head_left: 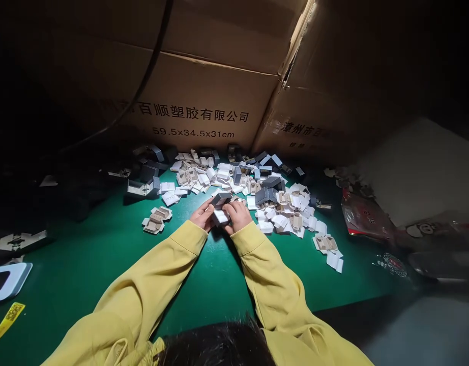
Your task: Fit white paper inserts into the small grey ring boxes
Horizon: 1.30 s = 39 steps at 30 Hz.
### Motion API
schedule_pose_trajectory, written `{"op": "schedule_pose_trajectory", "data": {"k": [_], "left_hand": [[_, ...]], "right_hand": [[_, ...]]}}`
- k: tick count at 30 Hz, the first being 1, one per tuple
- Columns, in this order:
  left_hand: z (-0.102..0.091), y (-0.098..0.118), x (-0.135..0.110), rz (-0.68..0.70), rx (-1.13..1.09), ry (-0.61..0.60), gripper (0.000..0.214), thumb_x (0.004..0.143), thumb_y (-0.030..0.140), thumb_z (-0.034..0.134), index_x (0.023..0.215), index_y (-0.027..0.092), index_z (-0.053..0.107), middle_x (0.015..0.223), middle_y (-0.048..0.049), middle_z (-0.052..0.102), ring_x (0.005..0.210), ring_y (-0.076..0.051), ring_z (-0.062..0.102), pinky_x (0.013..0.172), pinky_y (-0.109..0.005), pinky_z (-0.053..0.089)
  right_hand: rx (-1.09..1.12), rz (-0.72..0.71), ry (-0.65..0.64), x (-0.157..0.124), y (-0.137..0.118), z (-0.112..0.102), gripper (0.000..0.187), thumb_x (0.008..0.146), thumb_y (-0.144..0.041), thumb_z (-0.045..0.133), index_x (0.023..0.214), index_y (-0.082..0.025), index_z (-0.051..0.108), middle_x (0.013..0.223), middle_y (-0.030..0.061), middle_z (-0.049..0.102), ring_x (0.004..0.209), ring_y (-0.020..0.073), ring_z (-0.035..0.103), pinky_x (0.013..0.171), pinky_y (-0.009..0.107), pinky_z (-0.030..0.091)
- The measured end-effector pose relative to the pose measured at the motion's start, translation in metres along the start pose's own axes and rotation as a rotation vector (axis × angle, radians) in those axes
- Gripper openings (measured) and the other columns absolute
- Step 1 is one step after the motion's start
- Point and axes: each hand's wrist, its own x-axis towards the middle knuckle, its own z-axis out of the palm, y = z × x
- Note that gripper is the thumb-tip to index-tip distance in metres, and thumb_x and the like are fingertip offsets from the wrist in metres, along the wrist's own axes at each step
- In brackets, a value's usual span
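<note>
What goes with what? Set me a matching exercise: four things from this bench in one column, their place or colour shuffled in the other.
1. box
2. carton
3. table
4. bag

A. green
B. far right, dark red
C. held by left hand and right hand
D. behind the pile, printed

Pairs: 1-C, 2-D, 3-A, 4-B.

Front carton (204, 81): "百顺塑胶有限公司", "59.5x34.5x31cm"; neighbouring carton (333, 91): seemingly "漳州市百", rest dark.
</note>
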Motion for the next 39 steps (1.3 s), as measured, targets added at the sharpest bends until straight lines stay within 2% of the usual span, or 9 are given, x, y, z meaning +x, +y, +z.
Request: {"op": "schedule_pose_trajectory", "data": {"k": [6,11,14,19,22,27,33,36,39], "left_hand": [[-0.004,-0.004,0.0,0.028,-0.042,0.003,0.054,0.075,0.04,0.08,0.123,0.017,0.067,0.118,-0.0101,0.072,0.116,-0.029,0.064,0.105,-0.044,0.048],[0.0,0.002,0.0,-0.006,-0.106,-0.006,0.036,0.083,0.028,0.071,0.117,0.016,0.068,0.114,-0.0105,0.073,0.115,-0.028,0.064,0.103,-0.043,0.048],[0.005,0.015,0.0,-0.043,-0.159,0.011,0.03,0.091,0.023,0.057,0.119,0.017,0.065,0.103,-0.009,0.075,0.097,-0.023,0.07,0.088,-0.038,0.056],[0.013,0.036,-0.004,-0.151,-0.228,0.079,0.038,0.1,0.023,0.036,0.132,0.016,0.053,0.092,-0.0096,0.073,0.076,-0.021,0.07,0.063,-0.035,0.058],[0.012,0.032,-0.003,-0.162,-0.232,0.048,0.036,0.1,0.023,0.036,0.13,0.014,0.054,0.094,-0.0105,0.072,0.076,-0.02,0.07,0.064,-0.034,0.058],[-0.004,0.019,0.004,-0.151,-0.205,-0.019,0.03,0.096,0.023,0.049,0.124,0.015,0.056,0.101,-0.0126,0.072,0.091,-0.022,0.07,0.075,-0.037,0.059],[-0.01,0.013,0.002,-0.032,-0.085,-0.064,0.042,0.086,0.029,0.069,0.127,0.022,0.059,0.112,-0.0086,0.071,0.103,-0.024,0.067,0.092,-0.044,0.054],[-0.001,0.007,-0.006,0.126,0.155,-0.086,0.054,0.078,0.045,0.076,0.126,0.023,0.065,0.12,-0.0103,0.069,0.111,-0.028,0.064,0.1,-0.047,0.048],[0.008,0.003,-0.013,0.355,0.44,-0.114,0.051,0.071,0.055,0.078,0.111,0.023,0.075,0.125,-0.0128,0.067,0.126,-0.032,0.055,0.113,-0.047,0.037]], "right_hand": [[0.117,-0.01,0.014,0.002,0.002,0.005,0.037,0.074,-0.025,0.063,0.111,-0.018,0.063,0.108,0.0104,0.061,0.106,0.0273,0.053,0.089,0.036,0.044],[0.087,-0.019,0.055,-0.001,-0.001,0.008,0.039,0.076,-0.023,0.062,0.114,-0.018,0.064,0.111,0.0116,0.063,0.107,0.0278,0.056,0.09,0.037,0.045],[0.041,-0.042,0.112,-0.003,-0.005,0.011,0.042,0.082,-0.025,0.06,0.123,-0.018,0.062,0.118,0.0125,0.063,0.11,0.0278,0.055,0.093,0.038,0.044],[0.001,-0.119,0.269,-0.003,-0.009,0.012,0.037,0.092,-0.033,0.058,0.127,-0.022,0.063,0.125,0.0109,0.065,0.113,0.0256,0.055,0.099,0.039,0.043],[-0.021,-0.177,0.308,-0.003,-0.008,0.01,0.032,0.092,-0.031,0.058,0.122,-0.023,0.066,0.123,0.0092,0.068,0.112,0.0251,0.056,0.102,0.04,0.042],[0.022,-0.203,0.264,-0.004,-0.003,0.009,0.033,0.091,-0.025,0.057,0.122,-0.022,0.067,0.117,0.0058,0.072,0.114,0.0249,0.056,0.107,0.042,0.039],[0.274,-0.088,0.128,0.0,0.008,0.004,0.037,0.083,-0.011,0.055,0.114,-0.024,0.072,0.127,0.0058,0.067,0.119,0.0231,0.054,0.101,0.039,0.046],[0.53,0.116,0.121,0.004,0.011,0.004,0.022,0.085,-0.022,0.057,0.097,-0.02,0.076,0.104,0.0092,0.072,0.095,0.0218,0.064,0.083,0.036,0.055],[0.819,0.318,0.108,0.006,0.012,0.007,0.019,0.078,-0.033,0.069,0.087,-0.018,0.076,0.081,0.0063,0.072,0.075,0.0212,0.066,0.072,0.035,0.057]]}}
